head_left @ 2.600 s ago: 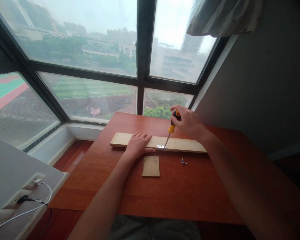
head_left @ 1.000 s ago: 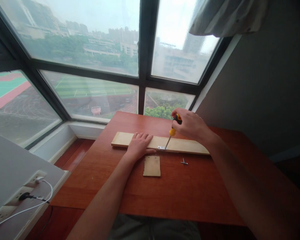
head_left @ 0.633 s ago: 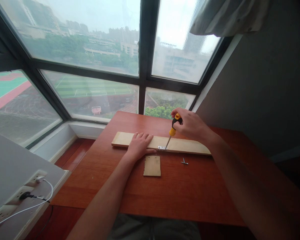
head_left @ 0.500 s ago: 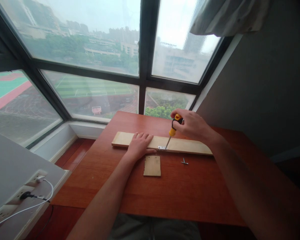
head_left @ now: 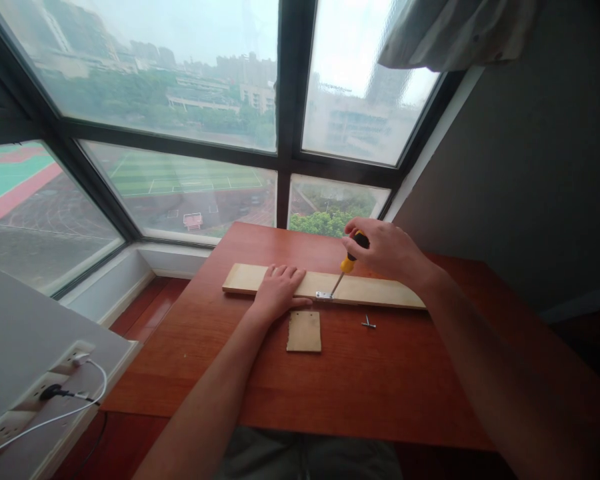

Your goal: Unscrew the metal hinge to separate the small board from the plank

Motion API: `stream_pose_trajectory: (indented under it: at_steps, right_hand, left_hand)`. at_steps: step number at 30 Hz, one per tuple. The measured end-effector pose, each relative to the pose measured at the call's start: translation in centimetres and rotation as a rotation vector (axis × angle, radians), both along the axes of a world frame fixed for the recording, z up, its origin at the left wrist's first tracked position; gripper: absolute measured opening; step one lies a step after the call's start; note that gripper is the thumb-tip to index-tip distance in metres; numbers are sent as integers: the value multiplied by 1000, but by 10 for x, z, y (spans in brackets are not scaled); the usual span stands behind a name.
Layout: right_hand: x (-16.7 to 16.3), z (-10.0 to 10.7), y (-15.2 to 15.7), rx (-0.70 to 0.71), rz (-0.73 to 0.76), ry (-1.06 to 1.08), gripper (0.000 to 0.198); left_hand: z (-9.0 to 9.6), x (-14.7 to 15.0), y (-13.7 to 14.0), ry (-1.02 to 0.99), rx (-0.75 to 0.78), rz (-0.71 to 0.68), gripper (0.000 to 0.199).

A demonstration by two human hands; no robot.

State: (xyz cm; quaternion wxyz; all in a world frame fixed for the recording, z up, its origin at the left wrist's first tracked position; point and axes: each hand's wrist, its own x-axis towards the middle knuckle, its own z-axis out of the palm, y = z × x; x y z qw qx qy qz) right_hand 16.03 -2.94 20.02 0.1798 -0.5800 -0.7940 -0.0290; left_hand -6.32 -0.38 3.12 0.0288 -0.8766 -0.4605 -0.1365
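I have the long wooden board [head_left: 375, 291] lying flat across the counter [head_left: 380, 393], its left end in clear sight and its right end hidden behind my right forearm. My left hand [head_left: 279, 291] lies palm-down on it, fingers stretched out over the top face with narrow gaps between them, thumb set apart along the near edge. I judge the board stiff and fairly light, dry enough to grip well but apt to slide or twist on the smooth counter, so broad downward pressure close to the metal plate [head_left: 323, 295] suits it better than a pinch at one end.

The plate sits at the board's near edge, just to the right of my thumb. It looks thin, hard and slick; I would steady it by its rim. My right hand [head_left: 386, 252] has its fingers curled around the handle of the screwdriver [head_left: 347, 266], which leans with its top to the right and its tip at the plate's right end. I cannot tell whether the tip is seated. The handle looks chunky and grippy, best held high; the slim shaft offers little purchase.

Nearer me, the small wooden panel [head_left: 304, 332] seems thin and light, easiest lifted by opposite edges. The screws [head_left: 369, 323] beside it would roll readily and want a fingertip pinch.
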Motion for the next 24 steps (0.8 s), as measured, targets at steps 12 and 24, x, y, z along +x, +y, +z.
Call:
stream_pose_trajectory:
  at_steps: [12, 24]
  right_hand:
    - [2, -2, 0, -22, 63, 46, 26]
    - [-1, -1, 2, -13, 75, 38, 23]
  left_hand:
    - [-3, 0, 0, -20, 1, 2, 69]
    - [-1, 2, 0, -12, -2, 13, 65]
